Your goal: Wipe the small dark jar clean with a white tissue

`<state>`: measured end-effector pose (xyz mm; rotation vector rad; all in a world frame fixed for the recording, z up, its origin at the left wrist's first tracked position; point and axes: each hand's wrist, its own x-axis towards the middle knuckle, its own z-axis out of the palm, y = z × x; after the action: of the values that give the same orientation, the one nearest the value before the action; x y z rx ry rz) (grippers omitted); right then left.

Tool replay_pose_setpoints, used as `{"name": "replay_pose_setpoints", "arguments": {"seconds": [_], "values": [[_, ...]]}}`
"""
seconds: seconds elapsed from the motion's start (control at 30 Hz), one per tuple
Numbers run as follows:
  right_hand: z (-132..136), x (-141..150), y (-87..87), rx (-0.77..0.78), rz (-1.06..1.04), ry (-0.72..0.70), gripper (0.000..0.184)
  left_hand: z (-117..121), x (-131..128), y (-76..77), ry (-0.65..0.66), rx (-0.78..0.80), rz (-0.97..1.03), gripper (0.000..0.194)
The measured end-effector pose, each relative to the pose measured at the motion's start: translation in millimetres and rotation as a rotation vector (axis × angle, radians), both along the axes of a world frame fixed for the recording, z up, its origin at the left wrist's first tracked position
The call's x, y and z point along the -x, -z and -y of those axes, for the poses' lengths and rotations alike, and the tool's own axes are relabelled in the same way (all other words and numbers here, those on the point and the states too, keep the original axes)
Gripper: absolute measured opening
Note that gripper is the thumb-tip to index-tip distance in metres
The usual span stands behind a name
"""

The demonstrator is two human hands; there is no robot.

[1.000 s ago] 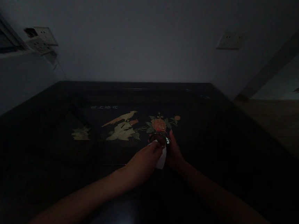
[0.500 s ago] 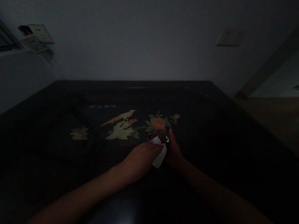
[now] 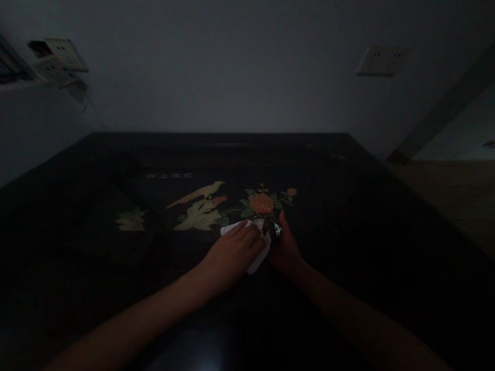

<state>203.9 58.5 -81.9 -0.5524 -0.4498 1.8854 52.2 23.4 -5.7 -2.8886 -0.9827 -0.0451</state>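
My left hand (image 3: 236,252) presses a white tissue (image 3: 259,261) against the left side of a dark, shiny round object (image 3: 276,229), which looks like a glass bowl or cup. Its fingers lie closed over the tissue, and part of the tissue sticks out on both sides of them. From the right, my right hand (image 3: 287,248) wraps round the object, with one fingertip showing above its edge. Dim light and the left hand hide much of the object, so its exact kind is unclear.
A black glossy table (image 3: 215,154) with a bird picture (image 3: 202,204) and a flower picture (image 3: 261,203) lies under my hands, against a pale wall (image 3: 224,56). Wall sockets are at the left (image 3: 66,54) and right (image 3: 379,61). Wooden floor (image 3: 480,194) shows at the right.
My left hand has shifted slightly left and up over the object, and the tissue now spreads out to the left of the fingers. My right hand stays nearly in place.
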Motion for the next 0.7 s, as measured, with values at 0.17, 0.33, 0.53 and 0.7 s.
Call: {"name": "replay_pose_setpoints", "arguments": {"seconds": [0.17,0.33,0.53,0.7], "values": [[2,0,-5.4,0.079,-0.039,-0.021,0.037,4,-5,2.7,-0.015,-0.038,0.005,0.03],[4,1,-10.9,0.062,-0.009,-0.037,0.04,13,-13,-3.8,-0.097,0.135,0.058,0.032],[7,2,-17.6,0.103,-0.005,-0.012,0.045,18,-15,-0.9,-0.236,0.483,0.343,0.058],[7,3,-16.6,0.094,-0.013,-0.006,0.043,17,-15,1.8,-0.3,0.704,0.651,0.06]]}}
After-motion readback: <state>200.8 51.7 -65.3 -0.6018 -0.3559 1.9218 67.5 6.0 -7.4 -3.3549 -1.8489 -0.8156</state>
